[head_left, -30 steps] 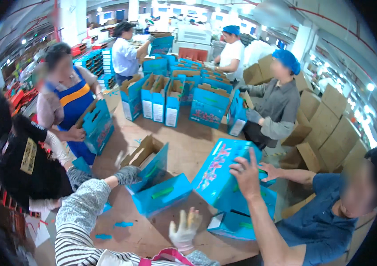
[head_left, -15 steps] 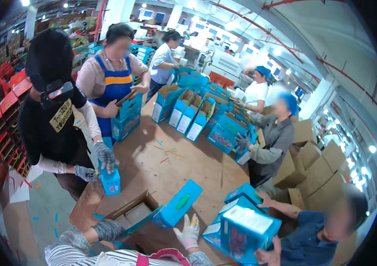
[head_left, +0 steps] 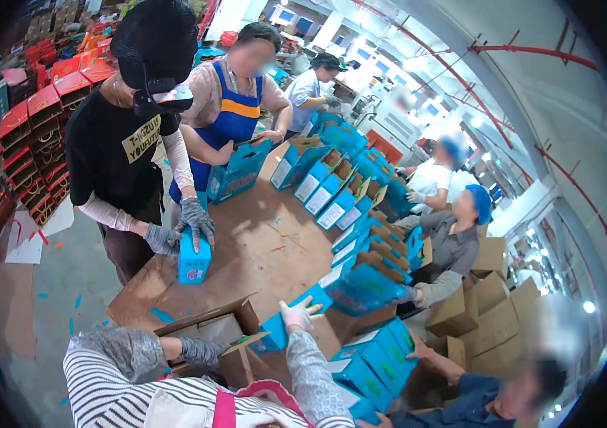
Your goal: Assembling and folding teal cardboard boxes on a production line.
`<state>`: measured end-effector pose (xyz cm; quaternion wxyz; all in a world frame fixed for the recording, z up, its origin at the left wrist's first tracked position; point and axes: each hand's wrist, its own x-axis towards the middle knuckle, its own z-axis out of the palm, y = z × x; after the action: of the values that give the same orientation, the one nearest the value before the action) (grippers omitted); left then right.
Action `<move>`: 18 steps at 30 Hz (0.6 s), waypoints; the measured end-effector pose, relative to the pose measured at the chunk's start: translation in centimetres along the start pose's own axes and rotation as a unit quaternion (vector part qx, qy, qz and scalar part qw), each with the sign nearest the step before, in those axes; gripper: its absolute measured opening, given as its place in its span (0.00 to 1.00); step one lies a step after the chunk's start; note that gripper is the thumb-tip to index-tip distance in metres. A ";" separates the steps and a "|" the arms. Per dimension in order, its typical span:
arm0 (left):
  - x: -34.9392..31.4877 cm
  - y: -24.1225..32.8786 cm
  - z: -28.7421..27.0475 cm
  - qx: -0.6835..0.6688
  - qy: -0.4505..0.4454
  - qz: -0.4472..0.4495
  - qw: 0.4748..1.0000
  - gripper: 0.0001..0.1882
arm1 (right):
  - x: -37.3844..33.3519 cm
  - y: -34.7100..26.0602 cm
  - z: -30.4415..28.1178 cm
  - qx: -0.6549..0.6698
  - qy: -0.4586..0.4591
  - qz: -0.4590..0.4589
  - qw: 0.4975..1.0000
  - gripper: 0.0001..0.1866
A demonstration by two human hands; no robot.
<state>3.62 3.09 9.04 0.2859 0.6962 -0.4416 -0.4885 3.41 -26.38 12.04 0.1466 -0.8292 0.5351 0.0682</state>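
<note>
The right hand (head_left: 299,314), in a pale glove with yellowish fingertips, is open, its fingers spread over a blue box (head_left: 272,332); whether the palm presses on it cannot be told. The left hand (head_left: 202,349), in a dark grey glove, is at the near side of an open box (head_left: 248,312); its fingertips are hard to make out, so how far it is closed, and on what, cannot be told. That open box, with plain brown inner walls and pale contents, lies just ahead of the left hand and to the left of the right hand. To the right of the right hand stand boxes with green handles (head_left: 364,351), one bearing a white label (head_left: 339,366) too small to read, and a co-worker's bare hand (head_left: 417,347) touches them. Ahead of the left hand, another worker's grey gloves (head_left: 196,220) hold a narrow blue box (head_left: 188,258) with reddish print on its near end; that worker's black shirt (head_left: 96,160) carries a pale patch (head_left: 144,139) of dark lettering. Beyond the right hand, a curved row of upright blue boxes (head_left: 364,285) shows white label panels (head_left: 331,215) with illegible print. Farther left of both hands, red boxes (head_left: 45,103) are stacked.
</note>
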 end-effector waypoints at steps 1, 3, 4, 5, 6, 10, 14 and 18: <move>0.3 -0.6 -0.2 0.052 -0.008 0.049 0.997 0.33 | 0.1 0.2 -0.2 -0.008 0.000 0.013 1.000 0.57; 2.7 -6.6 1.3 -0.014 0.081 0.257 0.963 0.28 | -0.2 -0.4 -0.9 -0.008 0.012 0.014 1.000 0.54; 2.9 -7.1 1.5 -0.014 0.074 0.258 0.963 0.28 | 0.1 0.8 -1.2 0.013 0.016 0.023 1.000 0.53; 2.8 -7.3 1.8 -0.013 0.067 0.255 0.964 0.28 | 0.5 2.0 -1.6 0.035 0.023 0.027 0.999 0.53; 3.1 -7.4 1.9 -0.012 0.059 0.253 0.966 0.28 | 1.4 3.7 -0.7 0.053 0.049 0.029 0.997 0.52; 3.6 -7.1 3.3 -0.016 0.050 0.237 0.970 0.28 | -1.3 8.2 -0.6 0.079 0.056 -0.020 0.995 0.51; 4.9 -4.1 3.4 -0.020 0.021 0.217 0.976 0.27 | -4.0 15.0 -0.2 0.157 0.173 -0.138 0.962 0.42; 6.3 -0.3 3.7 -0.031 -0.035 0.185 0.982 0.27 | -6.6 17.9 -1.1 0.056 0.116 -0.107 0.986 0.44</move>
<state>1.12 -2.30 4.72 0.3774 0.5757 -0.5568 -0.4649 -15.63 -27.83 11.83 0.1359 -0.8746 0.4595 -0.0749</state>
